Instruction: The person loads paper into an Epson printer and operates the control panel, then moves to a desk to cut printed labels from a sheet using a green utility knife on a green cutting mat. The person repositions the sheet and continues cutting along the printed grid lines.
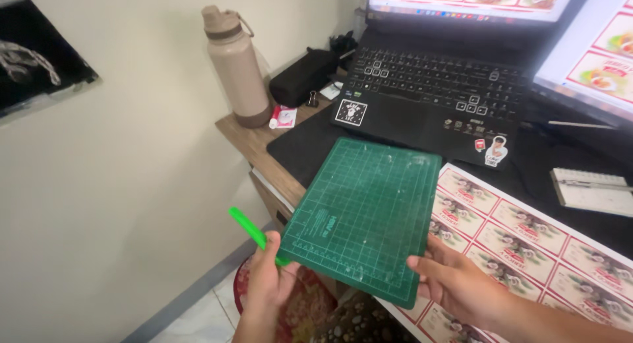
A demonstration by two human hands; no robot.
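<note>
Both hands hold a green cutting mat (366, 214) above the near edge of the counter (247, 138), tilted so its gridded face looks up at the camera. The left hand (267, 280) grips the mat's lower left corner, fingers curled, and the same hand also clasps a bright green pen-like stick (247, 225) that juts up and to the left from the fist. The right hand (455, 283) takes the mat's lower right corner, thumb on top and fingers underneath.

The mat overlaps a printed sheet of label stickers (527, 241), rows of small rectangles in red and white, that lies on the counter to the right. Behind the mat sits an open black laptop (435, 92) on a dark desk pad (297, 148), its screen lit. A second screen (597, 59) stands at the far right. A tan water bottle (235, 66) stands upright at the counter's left rear corner, with a black pouch (300, 76) just beside it. A spiral notebook (590, 190) lies at the right.
</note>
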